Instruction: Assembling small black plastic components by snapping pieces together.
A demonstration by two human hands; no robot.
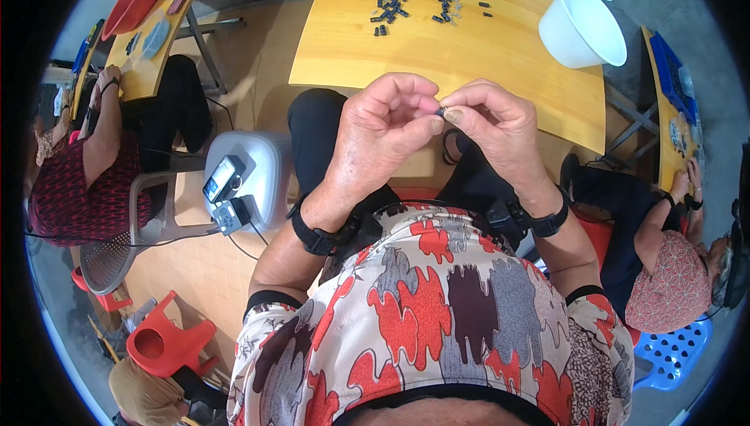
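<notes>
Pinched between thumb and index fingertips, a small dark part [441,112] is grasped by the left hand [387,125] and the right hand [500,125] together, just off the near edge of the yellow table [469,59]; its exact shape is mostly covered. Toward the far edge lie a larger heap of black cylindrical pieces [388,12] and a smaller black-and-clear cluster [446,16]. Two white tubs [574,31] stand by the right edge.

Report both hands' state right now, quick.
Left hand: closed, pinching a small dark piece.
Right hand: closed, fingers pinched on that same piece.
</notes>
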